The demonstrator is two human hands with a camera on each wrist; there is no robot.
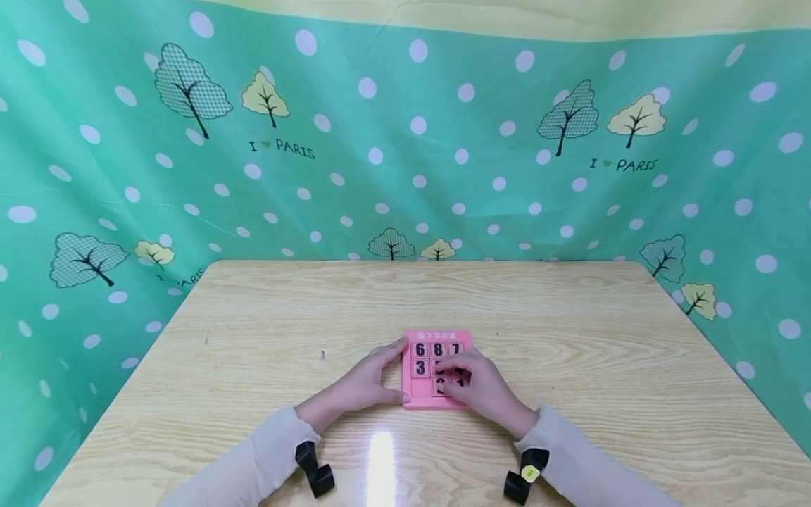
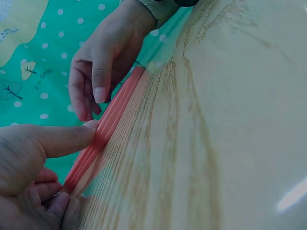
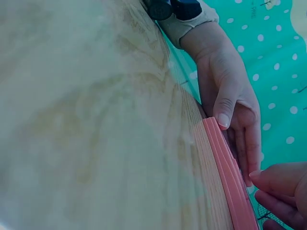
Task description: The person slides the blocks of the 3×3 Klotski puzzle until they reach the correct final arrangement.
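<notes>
A pink sliding number puzzle [image 1: 437,405] lies flat on the table, with white tiles bearing black digits. Its top row reads 6, 8, 7; a 3 tile [image 1: 420,367] starts the middle row, and the bottom-left slot holds no tile. My left hand [image 1: 357,384] holds the frame's left side, thumb at the lower corner and fingers near the upper one. Over the right part of the board, my right hand [image 1: 484,387] has its thumb and index finger on the middle and bottom rows, partly hiding those tiles. In the right wrist view, its thumb and fingers hover close over the pink frame [image 3: 230,182].
The wood-grain table [image 1: 317,303] stretches around the puzzle on all sides. Behind and beside it hangs a green dotted curtain [image 1: 405,155] with printed trees. Black wrist straps [image 1: 315,470] sit on both sleeves near the table's front.
</notes>
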